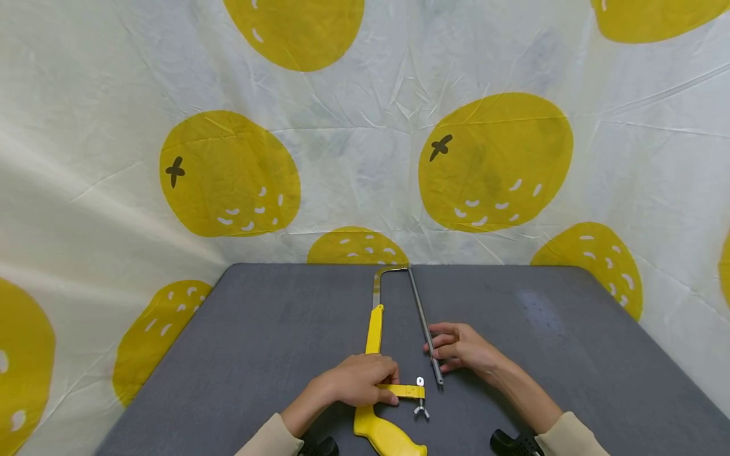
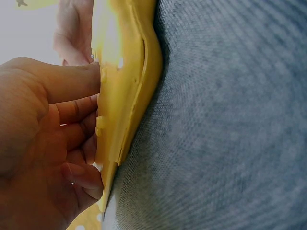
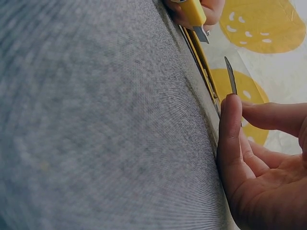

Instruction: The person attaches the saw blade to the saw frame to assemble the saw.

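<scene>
A hacksaw (image 1: 373,332) with a yellow handle lies on the grey table, its frame pointing away from me. My left hand (image 1: 365,379) grips the frame just above the handle; the left wrist view shows thumb and fingertips on the yellow edge. The thin grey saw blade (image 1: 421,307) meets the frame's far end. Its near end stands apart from the yellow arm, to the right of the blade holder with its wing nut (image 1: 421,411). My right hand (image 1: 463,350) pinches the blade near that loose end between thumb and fingers, seen also in the right wrist view (image 3: 231,76).
The grey table (image 1: 285,316) runs back to a white cloth (image 1: 359,164) printed with yellow fruit, which also hangs along both sides. A dark wrist strap (image 1: 513,442) shows at the right sleeve.
</scene>
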`<control>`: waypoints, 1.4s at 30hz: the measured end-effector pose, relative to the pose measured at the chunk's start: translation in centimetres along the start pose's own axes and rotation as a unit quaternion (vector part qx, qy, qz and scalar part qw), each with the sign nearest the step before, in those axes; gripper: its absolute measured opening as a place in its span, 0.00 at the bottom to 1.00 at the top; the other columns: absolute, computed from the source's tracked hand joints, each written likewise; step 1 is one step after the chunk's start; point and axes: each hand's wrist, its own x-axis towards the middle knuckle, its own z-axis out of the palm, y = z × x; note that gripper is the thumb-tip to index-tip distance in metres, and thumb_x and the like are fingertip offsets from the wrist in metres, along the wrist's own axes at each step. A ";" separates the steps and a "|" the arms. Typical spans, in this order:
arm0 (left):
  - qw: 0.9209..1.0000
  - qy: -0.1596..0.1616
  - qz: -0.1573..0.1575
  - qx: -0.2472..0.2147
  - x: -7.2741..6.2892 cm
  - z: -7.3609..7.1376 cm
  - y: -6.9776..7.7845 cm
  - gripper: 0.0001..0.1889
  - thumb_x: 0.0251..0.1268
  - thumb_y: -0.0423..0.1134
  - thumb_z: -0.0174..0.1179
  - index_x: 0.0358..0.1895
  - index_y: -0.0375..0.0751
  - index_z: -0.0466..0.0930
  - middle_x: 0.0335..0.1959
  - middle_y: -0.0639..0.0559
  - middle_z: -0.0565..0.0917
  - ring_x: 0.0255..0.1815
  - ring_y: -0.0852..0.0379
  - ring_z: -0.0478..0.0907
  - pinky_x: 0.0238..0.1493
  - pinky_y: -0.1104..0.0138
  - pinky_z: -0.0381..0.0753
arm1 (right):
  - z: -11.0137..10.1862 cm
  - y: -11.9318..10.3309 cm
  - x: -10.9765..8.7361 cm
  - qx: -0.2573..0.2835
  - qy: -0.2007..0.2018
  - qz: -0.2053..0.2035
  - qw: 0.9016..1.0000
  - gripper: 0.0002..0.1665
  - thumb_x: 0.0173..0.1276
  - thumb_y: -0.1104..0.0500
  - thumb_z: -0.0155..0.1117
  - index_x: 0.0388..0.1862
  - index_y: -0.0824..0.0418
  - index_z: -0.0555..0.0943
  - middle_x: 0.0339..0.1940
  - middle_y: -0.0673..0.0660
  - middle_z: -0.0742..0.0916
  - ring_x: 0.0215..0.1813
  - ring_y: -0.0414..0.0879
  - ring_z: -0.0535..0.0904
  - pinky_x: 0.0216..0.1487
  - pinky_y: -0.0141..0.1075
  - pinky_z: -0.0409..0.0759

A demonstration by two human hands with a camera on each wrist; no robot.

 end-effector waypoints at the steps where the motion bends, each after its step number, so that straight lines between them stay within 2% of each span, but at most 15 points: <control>1: 1.000 0.000 -0.001 0.000 0.0 0.0 0.0 0.08 0.72 0.53 0.65 0.39 0.57 0.77 0.29 0.63 0.71 0.28 0.69 0.67 0.31 0.74 0.64 | 0.0 0.0 0.0 0.001 0.000 0.000 1.000 0.44 0.70 0.68 0.66 0.78 0.78 0.56 0.55 0.68 0.87 0.43 0.42 0.86 0.40 0.37 0.87; 20: 1.000 0.003 -0.002 -0.002 -0.1 -0.3 0.3 0.08 0.71 0.52 0.65 0.40 0.57 0.77 0.28 0.63 0.71 0.28 0.69 0.67 0.32 0.74 0.65 | 0.1 -0.4 0.1 0.008 0.003 0.010 1.000 0.43 0.70 0.68 0.65 0.78 0.77 0.57 0.53 0.65 0.88 0.43 0.41 0.86 0.40 0.36 0.87; 35: 1.000 -0.003 -0.008 -0.009 -0.1 -0.2 0.3 0.08 0.72 0.52 0.65 0.40 0.57 0.78 0.29 0.64 0.72 0.28 0.69 0.67 0.32 0.74 0.65 | 0.3 -0.4 0.0 0.011 -0.011 0.026 1.000 0.46 0.70 0.64 0.66 0.79 0.77 0.54 0.52 0.64 0.86 0.44 0.43 0.87 0.42 0.41 0.88; 42: 1.000 0.002 -0.007 -0.002 -0.1 -0.2 0.3 0.08 0.71 0.53 0.65 0.40 0.58 0.77 0.29 0.64 0.72 0.29 0.69 0.67 0.32 0.73 0.64 | 0.5 -0.4 -0.1 0.006 -0.036 0.029 0.999 0.49 0.68 0.64 0.67 0.79 0.77 0.52 0.51 0.64 0.85 0.44 0.45 0.87 0.45 0.42 0.88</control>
